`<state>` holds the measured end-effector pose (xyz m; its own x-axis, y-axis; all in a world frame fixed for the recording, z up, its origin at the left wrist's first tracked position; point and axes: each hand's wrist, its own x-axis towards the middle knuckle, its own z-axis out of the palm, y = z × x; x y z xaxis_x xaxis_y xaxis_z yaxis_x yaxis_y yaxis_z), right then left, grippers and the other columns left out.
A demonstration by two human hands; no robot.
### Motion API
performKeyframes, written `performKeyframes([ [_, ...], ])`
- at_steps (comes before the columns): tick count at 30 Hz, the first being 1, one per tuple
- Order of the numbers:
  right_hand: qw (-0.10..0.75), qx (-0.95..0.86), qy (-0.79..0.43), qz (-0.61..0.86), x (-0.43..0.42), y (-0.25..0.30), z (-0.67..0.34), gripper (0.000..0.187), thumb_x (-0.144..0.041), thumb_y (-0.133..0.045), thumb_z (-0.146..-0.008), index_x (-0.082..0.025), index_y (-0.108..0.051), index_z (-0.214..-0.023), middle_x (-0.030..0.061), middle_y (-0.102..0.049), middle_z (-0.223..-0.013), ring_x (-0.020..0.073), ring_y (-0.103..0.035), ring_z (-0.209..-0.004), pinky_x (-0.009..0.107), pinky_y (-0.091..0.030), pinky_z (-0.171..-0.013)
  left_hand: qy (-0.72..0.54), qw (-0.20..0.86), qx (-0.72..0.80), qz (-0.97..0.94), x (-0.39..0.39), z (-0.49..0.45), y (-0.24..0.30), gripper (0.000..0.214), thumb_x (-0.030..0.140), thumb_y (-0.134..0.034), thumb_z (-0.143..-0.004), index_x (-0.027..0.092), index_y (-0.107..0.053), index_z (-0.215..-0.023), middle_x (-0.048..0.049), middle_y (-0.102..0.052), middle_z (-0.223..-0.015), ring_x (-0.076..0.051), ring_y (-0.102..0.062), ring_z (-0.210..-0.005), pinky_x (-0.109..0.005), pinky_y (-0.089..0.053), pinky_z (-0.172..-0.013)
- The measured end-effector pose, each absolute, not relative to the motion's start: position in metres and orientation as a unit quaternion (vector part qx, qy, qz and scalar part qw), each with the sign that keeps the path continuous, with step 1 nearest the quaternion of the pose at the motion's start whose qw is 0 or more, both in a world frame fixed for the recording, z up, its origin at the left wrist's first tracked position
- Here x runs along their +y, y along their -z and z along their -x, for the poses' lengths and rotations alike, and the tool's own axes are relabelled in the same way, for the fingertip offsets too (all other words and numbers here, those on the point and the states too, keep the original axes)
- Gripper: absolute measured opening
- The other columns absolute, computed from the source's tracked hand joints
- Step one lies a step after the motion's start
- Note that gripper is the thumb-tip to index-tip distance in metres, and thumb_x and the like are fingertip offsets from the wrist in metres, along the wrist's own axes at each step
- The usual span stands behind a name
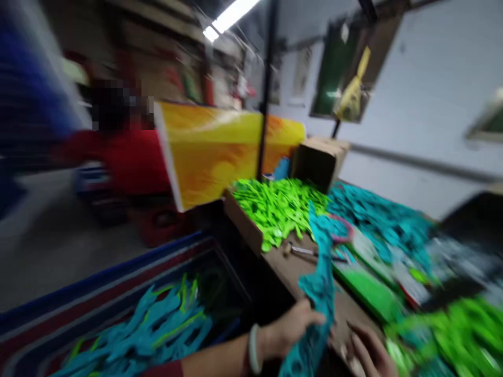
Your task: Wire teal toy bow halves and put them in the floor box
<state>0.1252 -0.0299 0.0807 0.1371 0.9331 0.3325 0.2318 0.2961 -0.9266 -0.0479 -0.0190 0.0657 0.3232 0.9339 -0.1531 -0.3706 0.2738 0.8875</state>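
My left hand (293, 327), with a pale bangle at the wrist, is closed around a tall bunch of teal plastic pieces (320, 272) that stands up from the edge of the brown work table (286, 269). My right hand (367, 353) lies just right of it at the bottom edge, fingers partly curled near the bunch's lower end; motion blur hides whether it grips anything. Behind them lie a heap of bright green plastic pieces (281, 207) and a heap of teal pieces (373, 214).
A striped sack (129, 314) at lower left holds more teal and green pieces. A cardboard box (320, 159) and a yellow-orange panel (220, 149) stand behind the table. A person in red (126, 152) sits at left. Scissors (306, 252) lie on the table.
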Motion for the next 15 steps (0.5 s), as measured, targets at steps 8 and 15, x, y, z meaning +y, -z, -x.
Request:
performKeyframes([
  [8,0.563,-0.434,-0.359,0.605,-0.034,-0.057,-0.150,0.038,-0.051,-0.069,-0.079,-0.017,-0.070,-0.095,0.0046,-0.068,-0.081,0.0142,-0.061,-0.063,0.027,-0.054,-0.060,-0.361,0.783,0.363,-0.352,0.014,0.049,-0.057,0.039,0.039,-0.073,-0.076,0.013,-0.066,-0.104,-0.0075,-0.073,-0.086,-0.017,-0.067,-0.074,-0.022,-0.051,-0.066],
  [15,0.620,-0.402,-0.364,0.566,-0.027,-0.058,-0.151,0.053,-0.049,-0.064,-0.083,-0.021,-0.056,-0.126,0.0098,-0.067,-0.113,0.0200,-0.067,-0.091,0.030,-0.054,-0.072,-0.255,0.770,0.283,-0.511,-0.004,0.022,-0.052,0.007,0.017,-0.067,-0.075,0.015,-0.071,-0.080,-0.0031,-0.071,-0.075,-0.017,-0.063,-0.070,-0.024,-0.048,-0.070],
])
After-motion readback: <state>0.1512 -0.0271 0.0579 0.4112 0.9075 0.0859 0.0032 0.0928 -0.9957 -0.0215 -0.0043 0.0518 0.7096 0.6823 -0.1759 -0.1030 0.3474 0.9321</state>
